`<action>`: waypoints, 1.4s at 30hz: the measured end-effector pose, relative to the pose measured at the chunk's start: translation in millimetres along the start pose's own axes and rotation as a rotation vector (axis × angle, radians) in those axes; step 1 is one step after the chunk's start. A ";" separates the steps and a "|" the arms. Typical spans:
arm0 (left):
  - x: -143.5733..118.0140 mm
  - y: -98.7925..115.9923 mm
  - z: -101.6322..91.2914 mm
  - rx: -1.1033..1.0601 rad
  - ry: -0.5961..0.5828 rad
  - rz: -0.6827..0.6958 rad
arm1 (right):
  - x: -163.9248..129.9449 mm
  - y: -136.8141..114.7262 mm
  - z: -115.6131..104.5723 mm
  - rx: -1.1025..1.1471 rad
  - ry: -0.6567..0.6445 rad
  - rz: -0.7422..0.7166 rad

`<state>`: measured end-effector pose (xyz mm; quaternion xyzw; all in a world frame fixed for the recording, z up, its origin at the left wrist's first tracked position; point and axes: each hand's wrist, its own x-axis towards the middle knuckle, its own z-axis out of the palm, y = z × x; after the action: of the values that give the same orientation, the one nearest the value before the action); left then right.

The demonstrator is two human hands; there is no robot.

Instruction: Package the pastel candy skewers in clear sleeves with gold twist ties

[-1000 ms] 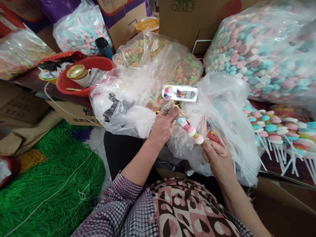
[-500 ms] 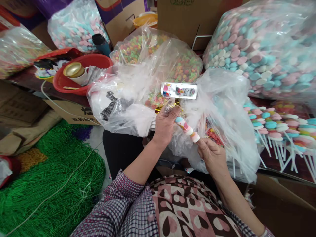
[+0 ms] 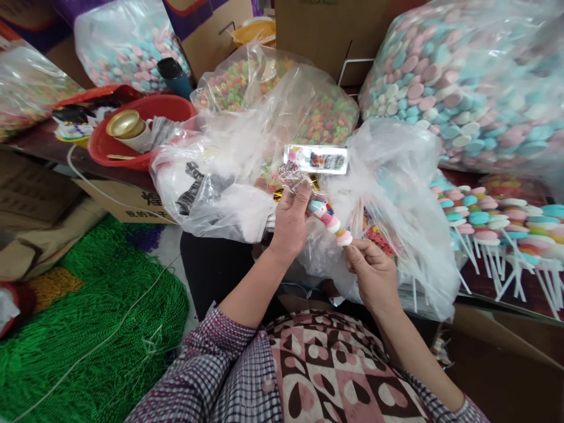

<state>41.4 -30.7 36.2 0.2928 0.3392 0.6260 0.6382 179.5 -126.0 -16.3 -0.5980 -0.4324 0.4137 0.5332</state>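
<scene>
Taking the held candy stick (image 3: 335,226) as the centre of the dial, the hands have come slightly closer together over the last second, and less of the stick shows between them. For the work in hand, that suggests it sits a little deeper inside its printed clear wrapper (image 3: 321,208), though the slack film hides the exact edge. The left hand (image 3: 288,226), at 9 o'clock, is closed narrowly around the wrapper's upper part; the right hand (image 3: 374,273), at 4 o'clock, pinches the stick's lower end between finger and thumb (the grip covers that end, so its tip cannot be made out). As for numbers: two hands, one candy stick between them, and one flat printed packet (image 3: 317,160) near 12 o'clock. One red basin (image 3: 174,108) lies towards 10 o'clock with one gold-coloured bowl (image 3: 125,124) inside, and one blue flask (image 3: 175,78) stands just beyond. One big bag of pastel discs (image 3: 476,88) bulges at 2 o'clock. At 3 o'clock is one heap of candy sticks (image 3: 489,217), overlapping too much to count singly. One mass of green cords (image 3: 101,329) spreads at 8 o'clock, its strands beyond counting.
</scene>
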 end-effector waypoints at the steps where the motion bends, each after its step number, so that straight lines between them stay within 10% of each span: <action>1: 0.4 1.3 0.2 -0.027 -0.003 -0.002 | 0.4 0.4 0.2 0.042 -0.003 0.025; 11: 9.3 3.2 -3.6 -0.188 0.051 0.014 | 0.2 -1.4 -4.8 0.190 -0.086 0.005; 31: -1.2 -1.4 1.3 -0.083 -0.047 -0.051 | 7.3 -13.1 -11.2 -0.488 0.193 -0.320; 42: -16.0 -18.0 12.0 -0.097 -0.049 -0.077 | 10.0 -21.6 17.0 -0.078 0.060 -0.033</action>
<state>62.1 -46.9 30.1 0.2636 0.3036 0.6093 0.6834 164.5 -110.4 3.3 -0.6233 -0.4419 0.3695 0.5289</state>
